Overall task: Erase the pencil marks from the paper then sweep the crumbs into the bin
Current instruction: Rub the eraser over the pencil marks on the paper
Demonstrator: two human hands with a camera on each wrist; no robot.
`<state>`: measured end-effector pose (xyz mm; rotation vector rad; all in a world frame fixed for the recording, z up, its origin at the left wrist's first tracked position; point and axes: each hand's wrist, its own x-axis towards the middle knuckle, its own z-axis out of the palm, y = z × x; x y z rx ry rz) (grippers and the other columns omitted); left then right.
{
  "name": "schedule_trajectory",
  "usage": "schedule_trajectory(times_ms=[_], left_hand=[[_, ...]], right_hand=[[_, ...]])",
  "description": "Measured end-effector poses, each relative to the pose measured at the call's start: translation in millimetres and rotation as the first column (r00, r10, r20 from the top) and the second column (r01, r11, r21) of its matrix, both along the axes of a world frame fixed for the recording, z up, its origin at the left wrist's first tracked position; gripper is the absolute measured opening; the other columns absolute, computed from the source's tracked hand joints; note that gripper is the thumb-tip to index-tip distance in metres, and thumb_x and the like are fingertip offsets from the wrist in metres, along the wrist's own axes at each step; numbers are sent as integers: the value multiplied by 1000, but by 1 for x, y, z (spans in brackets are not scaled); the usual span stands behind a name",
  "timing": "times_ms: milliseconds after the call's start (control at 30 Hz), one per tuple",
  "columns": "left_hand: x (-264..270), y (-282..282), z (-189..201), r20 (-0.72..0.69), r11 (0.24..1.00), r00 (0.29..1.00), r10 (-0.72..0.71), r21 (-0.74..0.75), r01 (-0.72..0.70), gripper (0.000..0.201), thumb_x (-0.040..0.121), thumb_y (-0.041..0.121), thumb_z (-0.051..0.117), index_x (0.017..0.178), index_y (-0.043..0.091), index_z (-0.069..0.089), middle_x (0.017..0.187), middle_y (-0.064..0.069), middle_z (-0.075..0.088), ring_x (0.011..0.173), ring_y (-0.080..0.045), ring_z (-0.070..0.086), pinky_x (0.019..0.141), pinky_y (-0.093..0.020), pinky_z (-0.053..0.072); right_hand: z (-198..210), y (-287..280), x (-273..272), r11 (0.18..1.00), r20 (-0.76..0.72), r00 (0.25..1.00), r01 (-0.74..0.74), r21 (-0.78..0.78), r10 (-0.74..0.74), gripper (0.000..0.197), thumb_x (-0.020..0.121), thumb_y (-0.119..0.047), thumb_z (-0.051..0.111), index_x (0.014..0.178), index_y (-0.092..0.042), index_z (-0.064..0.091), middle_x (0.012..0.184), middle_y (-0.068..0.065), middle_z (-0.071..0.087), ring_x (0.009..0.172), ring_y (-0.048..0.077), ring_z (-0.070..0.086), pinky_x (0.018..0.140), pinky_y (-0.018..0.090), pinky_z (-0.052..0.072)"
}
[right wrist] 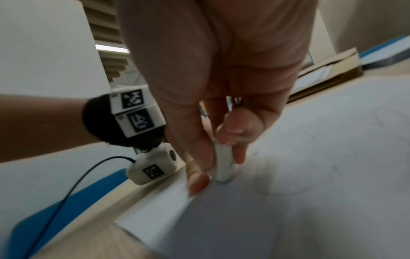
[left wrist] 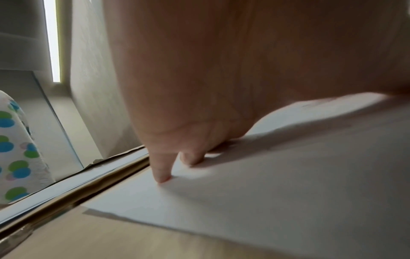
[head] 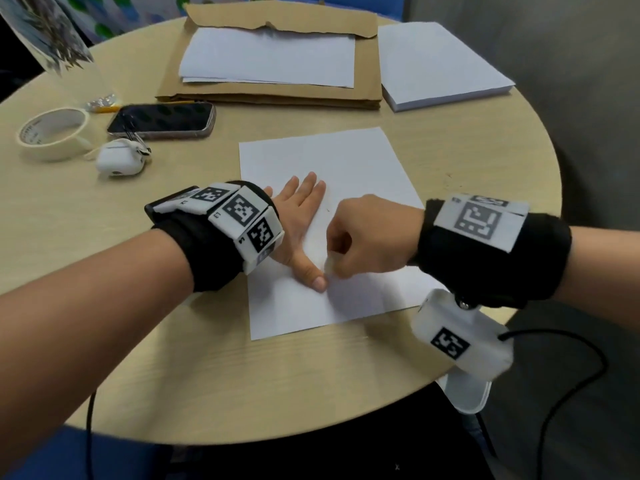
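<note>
A white sheet of paper (head: pixel 332 157) lies on the round wooden table (head: pixel 104 271). My left hand (head: pixel 301 209) lies flat on the sheet's left side, fingers straight and thumb stretched toward me, pressing it down; its fingertips (left wrist: pixel 162 177) touch the paper (left wrist: pixel 266 201). My right hand (head: pixel 367 237) is curled and pinches a white eraser (right wrist: pixel 224 164), whose tip stands on the paper (right wrist: pixel 310 175) just beside the left thumb. Faint pencil lines (right wrist: pixel 328 133) show on the sheet to the right of the eraser. A tiny dark speck (head: pixel 328 210) lies between the hands. No bin is in view.
At the left stand a tape roll (head: pixel 53 133), a white earbud case (head: pixel 119 162) and a phone (head: pixel 162 120). Flat cardboard (head: pixel 367 84) with loose sheets on it and a paper stack (head: pixel 440 64) occupy the far side. The table edge runs close behind my right wrist.
</note>
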<state>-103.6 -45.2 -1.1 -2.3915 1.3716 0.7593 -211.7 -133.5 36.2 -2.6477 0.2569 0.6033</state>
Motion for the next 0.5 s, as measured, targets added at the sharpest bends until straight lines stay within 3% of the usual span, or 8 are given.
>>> schedule_trajectory(times_ms=[100, 167, 233, 300, 400, 500], left_hand=[[4, 3, 5, -36, 999, 999, 1, -38, -2, 135, 60, 65, 71, 146, 17, -22, 153, 0, -28, 144, -20, -16, 119, -45, 0], [9, 6, 10, -55, 993, 998, 32, -109, -38, 119, 62, 58, 74, 149, 27, -1, 156, 6, -19, 146, -19, 2, 118, -41, 13], [10, 9, 14, 11, 975, 997, 79, -209, -75, 96, 61, 57, 75, 141, 36, 28, 156, 9, -2, 139, -24, 29, 112, -39, 30], [11, 13, 16, 29, 948, 990, 138, -293, -124, 79, 60, 57, 75, 130, 35, 45, 149, 5, 19, 127, -25, 43, 105, -38, 37], [15, 19, 14, -82, 925, 984, 158, -336, -177, 86, 61, 46, 80, 135, 26, 44, 144, 2, 31, 131, -19, 38, 109, -31, 32], [18, 26, 13, -113, 959, 986, 124, -243, -148, 113, 59, 43, 82, 148, 16, 19, 156, 3, 9, 143, -13, 14, 114, -22, 13]], right_hand=[[-1, -13, 1, 980, -97, 990, 117, 163, -102, 17, 80, -23, 70, 66, -17, 62, 53, -7, 59, 48, 7, 55, 51, 16, 44], [-4, -22, 2, 908, -174, 963, 255, 333, -207, 9, 78, -16, 73, 75, -11, 67, 64, 1, 63, 54, 10, 59, 55, 18, 52], [-7, -29, 2, 805, -239, 928, 369, 465, -287, 7, 79, -7, 71, 84, -4, 67, 72, 8, 64, 60, 14, 59, 60, 21, 56], [-9, -31, 2, 712, -272, 904, 427, 557, -328, 3, 80, -3, 68, 80, -2, 66, 66, 7, 66, 57, 14, 60, 61, 22, 57], [-10, -35, 7, 667, -241, 899, 434, 605, -366, 5, 81, -1, 67, 78, -1, 64, 63, 7, 67, 53, 13, 62, 61, 20, 57], [-7, -36, 20, 753, -132, 913, 395, 527, -386, 5, 79, 2, 69, 79, 1, 64, 69, 11, 65, 48, 9, 62, 58, 18, 57]])
